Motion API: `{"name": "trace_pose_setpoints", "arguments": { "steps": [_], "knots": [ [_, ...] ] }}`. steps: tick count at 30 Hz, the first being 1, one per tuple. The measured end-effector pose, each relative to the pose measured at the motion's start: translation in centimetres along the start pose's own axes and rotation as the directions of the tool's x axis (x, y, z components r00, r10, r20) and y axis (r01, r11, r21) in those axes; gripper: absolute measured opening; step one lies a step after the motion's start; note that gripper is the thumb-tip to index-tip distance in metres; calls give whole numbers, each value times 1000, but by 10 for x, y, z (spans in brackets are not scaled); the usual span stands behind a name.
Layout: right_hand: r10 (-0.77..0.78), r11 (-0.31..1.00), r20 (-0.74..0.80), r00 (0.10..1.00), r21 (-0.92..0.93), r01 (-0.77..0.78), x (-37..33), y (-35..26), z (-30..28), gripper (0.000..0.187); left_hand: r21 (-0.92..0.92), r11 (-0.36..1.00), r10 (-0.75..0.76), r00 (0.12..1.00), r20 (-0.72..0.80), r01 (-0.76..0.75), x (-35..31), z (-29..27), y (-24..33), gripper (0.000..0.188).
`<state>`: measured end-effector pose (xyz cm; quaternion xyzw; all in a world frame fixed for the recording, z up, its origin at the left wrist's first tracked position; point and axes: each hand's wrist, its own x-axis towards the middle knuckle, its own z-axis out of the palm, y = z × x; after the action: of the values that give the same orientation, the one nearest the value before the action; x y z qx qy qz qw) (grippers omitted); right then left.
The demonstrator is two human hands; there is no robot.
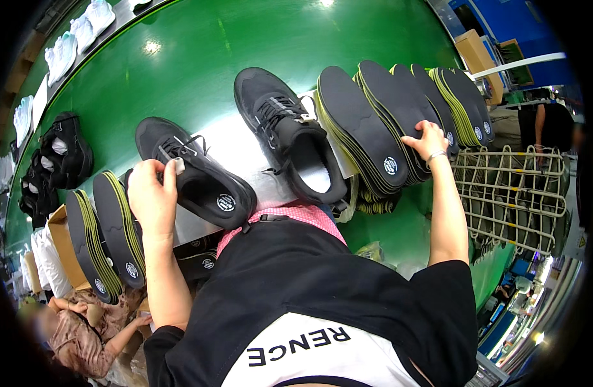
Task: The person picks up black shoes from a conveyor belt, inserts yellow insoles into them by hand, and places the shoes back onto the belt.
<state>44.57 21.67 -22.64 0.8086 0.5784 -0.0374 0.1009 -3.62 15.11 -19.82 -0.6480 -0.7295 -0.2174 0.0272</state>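
Two black lace-up shoes lie on the bench in front of me. My left hand [153,197] pinches the pale tab on the tongue of the left shoe [213,187]; a dark insole with a round white mark shows inside it. In the right shoe [271,116], a whitish inner bottom is visible. Out to the right, my right hand [430,140] rests its spread fingers over the edge of a stack of black insoles [387,90] with yellow-green undersides. Beside it stands another insole stack [354,122], nearer the right shoe.
More insole stacks [87,238] stand by my left forearm, with a cardboard box [61,248] behind. Black shoes [68,148] sit on the green surface at far left. A wire rack [512,193] is at right. Another person [84,335] sits at lower left.
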Motion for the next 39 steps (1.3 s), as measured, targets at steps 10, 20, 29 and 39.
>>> {"name": "trace_pose_setpoints", "arguments": {
  "steps": [10,20,29,39],
  "knots": [
    [-529,545,-470,707,449,707,-94,-95,-63,16,-638,-89,366,621,693,765,-4,12,98,56],
    [-627,618,-232,744,433,656,-151,-121,-40,60,-370,-345,366,487,793,863,-13,32,128,36],
    [-554,487,-193,810,714,503,-152,-127,-29,30,-488,-347,514,597,615,801,-16,30,120,52],
    [-648,353,8,762,889,291,-166,-134,-30,20,-560,-338,258,646,718,757,-29,46,122,33]
  ]
}}
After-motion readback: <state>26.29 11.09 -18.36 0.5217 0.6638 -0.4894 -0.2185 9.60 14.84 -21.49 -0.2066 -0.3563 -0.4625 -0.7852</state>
